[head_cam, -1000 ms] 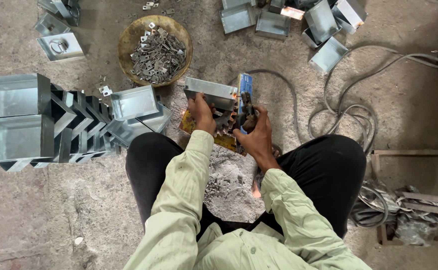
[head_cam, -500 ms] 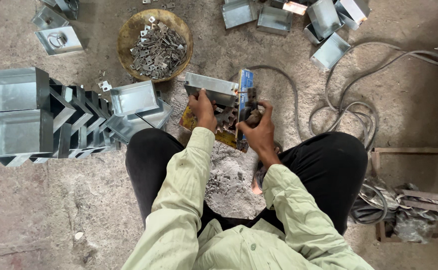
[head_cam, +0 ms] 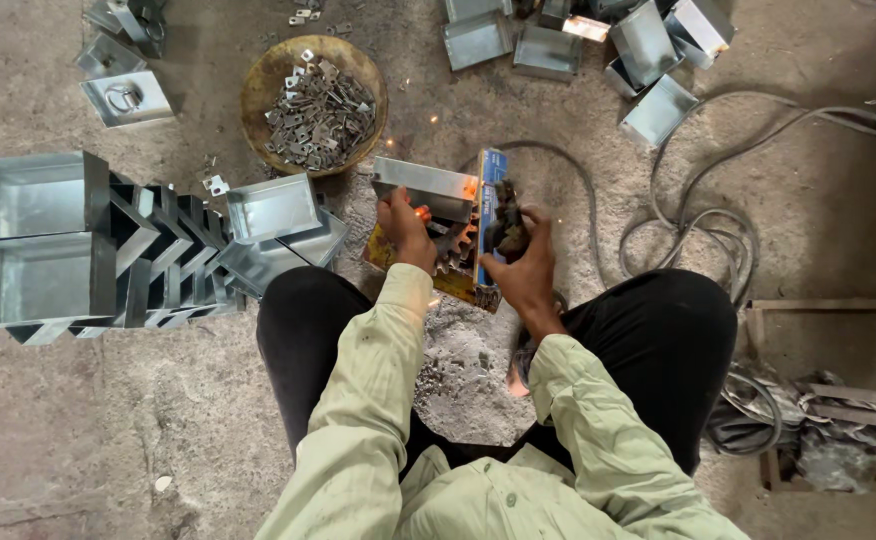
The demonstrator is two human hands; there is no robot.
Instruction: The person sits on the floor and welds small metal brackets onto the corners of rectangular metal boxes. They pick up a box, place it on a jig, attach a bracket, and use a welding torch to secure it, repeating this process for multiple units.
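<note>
Welding a small metal box on the floor, sparks flying at the joint.
Left hand grips the box on a grimy block; right hand clasps the dark electrode holder. Judging by this, the next move needs steady contact. Finished boxes lie stacked left.

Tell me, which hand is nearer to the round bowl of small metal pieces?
Left. The left hand rests on the metal box, just below and right of the bowl. The right hand is farther right, beyond the blue-edged tool.
</note>
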